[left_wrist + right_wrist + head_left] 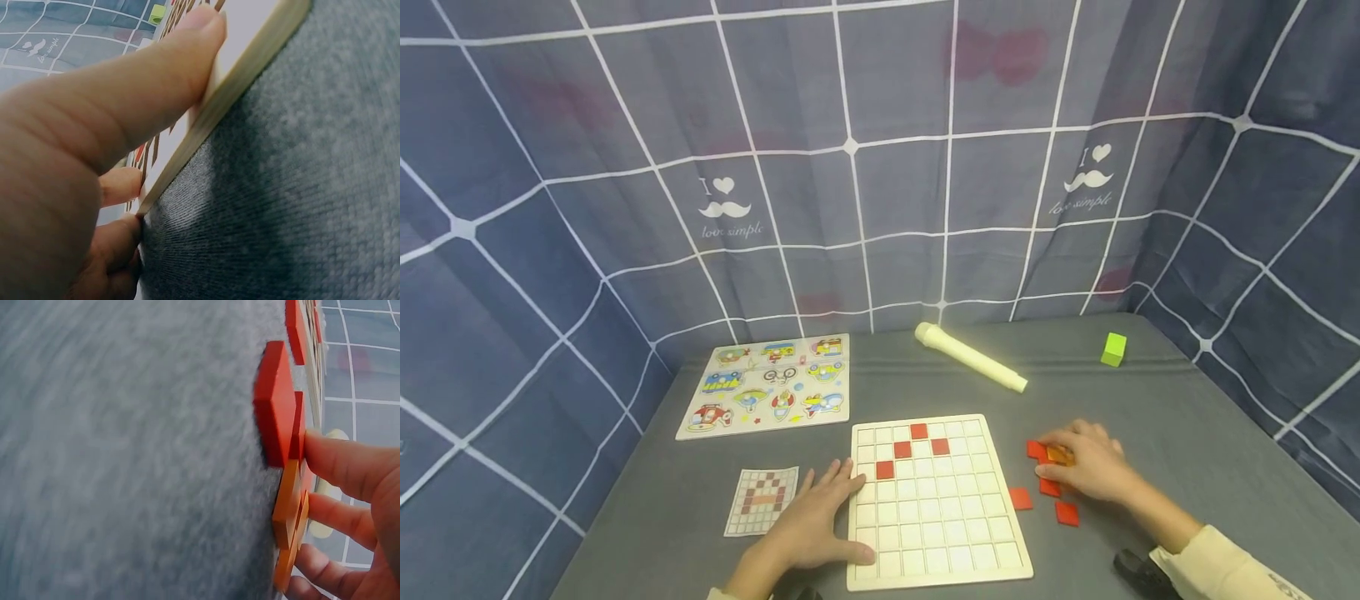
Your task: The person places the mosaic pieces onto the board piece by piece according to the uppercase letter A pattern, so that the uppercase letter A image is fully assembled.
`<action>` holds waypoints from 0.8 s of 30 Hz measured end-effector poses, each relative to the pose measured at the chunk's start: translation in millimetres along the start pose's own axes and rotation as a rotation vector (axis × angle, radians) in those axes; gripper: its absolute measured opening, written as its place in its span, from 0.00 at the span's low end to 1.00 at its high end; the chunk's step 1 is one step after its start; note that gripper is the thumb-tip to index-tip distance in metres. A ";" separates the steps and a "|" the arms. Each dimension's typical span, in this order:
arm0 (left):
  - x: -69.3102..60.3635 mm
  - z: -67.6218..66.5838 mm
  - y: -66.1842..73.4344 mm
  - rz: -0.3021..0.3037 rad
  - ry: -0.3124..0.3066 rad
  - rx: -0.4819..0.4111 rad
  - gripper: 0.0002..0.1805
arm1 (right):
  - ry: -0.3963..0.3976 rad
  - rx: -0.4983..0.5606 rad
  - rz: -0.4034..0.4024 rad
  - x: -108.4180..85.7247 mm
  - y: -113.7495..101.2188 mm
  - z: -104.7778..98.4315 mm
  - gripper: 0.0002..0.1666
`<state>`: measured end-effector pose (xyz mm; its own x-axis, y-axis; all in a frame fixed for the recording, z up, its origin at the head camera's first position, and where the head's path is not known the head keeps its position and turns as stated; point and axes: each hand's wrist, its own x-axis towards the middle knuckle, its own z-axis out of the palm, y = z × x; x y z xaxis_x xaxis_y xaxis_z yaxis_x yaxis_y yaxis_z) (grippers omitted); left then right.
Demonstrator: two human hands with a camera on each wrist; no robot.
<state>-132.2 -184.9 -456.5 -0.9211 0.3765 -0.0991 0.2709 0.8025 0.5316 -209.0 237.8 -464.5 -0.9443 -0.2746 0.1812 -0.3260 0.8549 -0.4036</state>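
Puzzle board [742, 421]: Lies flat left of centre, bearing vehicle pictures, well apart from both hands.
Pattern card [762, 500]: Sits at lower left, near the left fingers, printed with a small grid and coloured squares.
Left hand [816, 518]: Spreads wide along the grid board's left edge, with thumb on the lower-left corner and fingertips at the upper part of that edge; holds no tile.
Grid board [936, 532]: Rests at bottom centre, between the hands, with columns running top to bottom and four red squares [902, 450] in its upper cells.
Pale stick [972, 357]: Slants down to the right, above the grid board in the frame.
Stray red tile [1021, 498]: Lies just beside the grid board's right edge.
Loose tiles [1050, 486]: Cluster at lower right, right of the grid board, in a line slanting down to the right; directly under the right hand, across the grid board from the left.
Right hand [1093, 462]: Rests on the cluster, with thumb at a red tile and fingers at orange tiles [287, 506], well parted, without a visible pinch.
Green block [1114, 350]: Stands farther up the frame, at right.
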 end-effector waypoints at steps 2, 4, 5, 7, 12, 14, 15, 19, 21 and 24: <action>-0.2 -0.1 -0.2 0.005 0.002 0.003 0.58 | -0.004 0.021 0.011 1.3 0.3 0.9 0.26; -0.1 -0.2 -0.1 0.006 0.005 0.009 0.58 | -0.005 0.041 0.020 3.0 -0.1 2.1 0.25; -0.2 -0.1 0.1 0.007 0.007 0.010 0.58 | -0.005 0.051 0.025 3.9 -0.6 2.6 0.25; -0.2 0.4 0.2 0.005 0.008 0.008 0.58 | -0.008 0.065 0.029 5.6 -1.8 3.6 0.24; -0.8 2.3 0.3 -0.007 0.004 0.006 0.59 | -0.013 0.070 0.030 9.0 -5.1 4.6 0.23; -0.8 2.5 0.2 -0.006 0.003 0.009 0.58 | -0.014 0.072 0.028 10.1 -5.9 4.4 0.23; -0.7 2.3 0.3 -0.005 0.004 0.010 0.58 | -0.013 0.072 0.027 10.5 -6.4 4.3 0.23; -0.4 1.5 0.6 0.000 0.002 0.014 0.58 | -0.001 0.073 0.019 10.8 -8.8 4.9 0.19; -0.5 0.9 1.1 0.002 0.002 0.009 0.58 | 0.007 0.070 0.017 10.3 -9.8 6.2 0.17; -0.7 0.3 0.7 -0.001 0.000 0.005 0.58 | 0.018 0.066 0.012 9.5 -10.1 8.5 0.15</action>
<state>-131.3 -184.5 -456.3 -0.9212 0.3762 -0.0996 0.2716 0.8048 0.5277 -215.0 222.8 -466.3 -0.9475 -0.2557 0.1921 -0.3173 0.8270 -0.4641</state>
